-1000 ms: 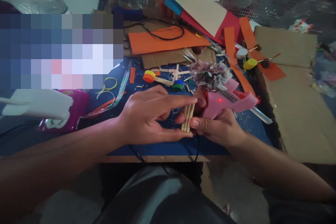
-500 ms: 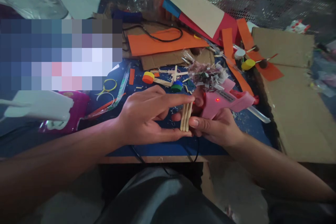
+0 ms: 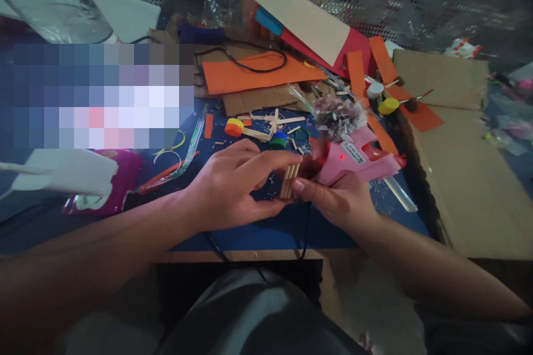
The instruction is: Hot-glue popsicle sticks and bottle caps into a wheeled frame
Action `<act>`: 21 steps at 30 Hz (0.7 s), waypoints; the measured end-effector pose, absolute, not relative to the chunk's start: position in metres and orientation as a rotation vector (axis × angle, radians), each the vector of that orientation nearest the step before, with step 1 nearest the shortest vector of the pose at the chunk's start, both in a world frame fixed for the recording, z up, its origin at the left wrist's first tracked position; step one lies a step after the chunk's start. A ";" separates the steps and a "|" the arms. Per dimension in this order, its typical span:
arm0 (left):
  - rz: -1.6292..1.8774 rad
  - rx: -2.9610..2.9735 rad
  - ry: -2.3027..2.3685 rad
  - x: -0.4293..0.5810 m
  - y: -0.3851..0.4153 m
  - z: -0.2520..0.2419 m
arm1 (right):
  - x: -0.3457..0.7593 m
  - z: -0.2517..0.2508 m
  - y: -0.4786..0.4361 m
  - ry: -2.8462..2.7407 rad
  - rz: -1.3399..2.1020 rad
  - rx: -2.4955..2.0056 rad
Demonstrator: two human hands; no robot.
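My left hand [image 3: 237, 183] pinches a small stack of short wooden craft sticks [image 3: 289, 182] by its ends, index finger above and thumb below. My right hand [image 3: 339, 197] is closed on the stack's right side, thumb in front; its other fingers are mostly hidden. Directly behind and touching that hand, as far as I can see, is a pink glue gun [image 3: 358, 152] with a lit red light. Whether the palm also bears the gun I cannot tell. The hands meet above the blue table. Beyond them lies a piece of joined craft sticks [image 3: 277, 121] beside coloured bottle caps [image 3: 278, 140].
Orange paper [image 3: 245, 72] and cardboard [image 3: 462, 161] lie at the back and right. A crumpled plastic bundle [image 3: 339, 113] sits behind the glue gun. At the left are a magenta case [image 3: 131, 169], a white adapter [image 3: 70, 169] and a blurred-out patch. A black cord [image 3: 307, 233] hangs over the table edge.
The stack of craft sticks has tilted, its top leaning right, and shifted slightly left. The glue gun has turned, so its white label faces me more. Both hands keep their hold.
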State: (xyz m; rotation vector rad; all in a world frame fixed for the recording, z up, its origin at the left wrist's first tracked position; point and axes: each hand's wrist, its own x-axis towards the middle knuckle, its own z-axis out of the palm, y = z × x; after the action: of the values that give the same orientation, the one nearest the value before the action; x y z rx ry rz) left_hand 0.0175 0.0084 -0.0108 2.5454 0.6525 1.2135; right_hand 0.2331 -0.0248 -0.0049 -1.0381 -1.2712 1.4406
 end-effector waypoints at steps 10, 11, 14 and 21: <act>1.211 2.628 0.657 0.019 0.009 -0.015 | 0.231 -0.005 -0.022 -1.313 1.366 -1.092; 1.219 2.630 0.652 0.020 0.009 -0.016 | 0.231 -0.004 -0.022 -1.321 1.367 -1.109; 1.223 2.644 0.655 0.020 0.009 -0.016 | 0.230 -0.002 -0.022 -1.318 1.347 -1.144; 1.159 2.690 0.687 0.016 0.011 -0.013 | 0.231 -0.008 -0.021 -1.196 1.364 -1.095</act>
State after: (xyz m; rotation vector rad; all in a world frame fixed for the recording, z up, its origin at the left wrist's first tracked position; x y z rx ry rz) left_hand 0.0163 0.0108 -0.0129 2.6899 0.6866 1.1593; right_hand 0.2314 -0.0207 -0.0077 -1.0946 -1.1961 1.3640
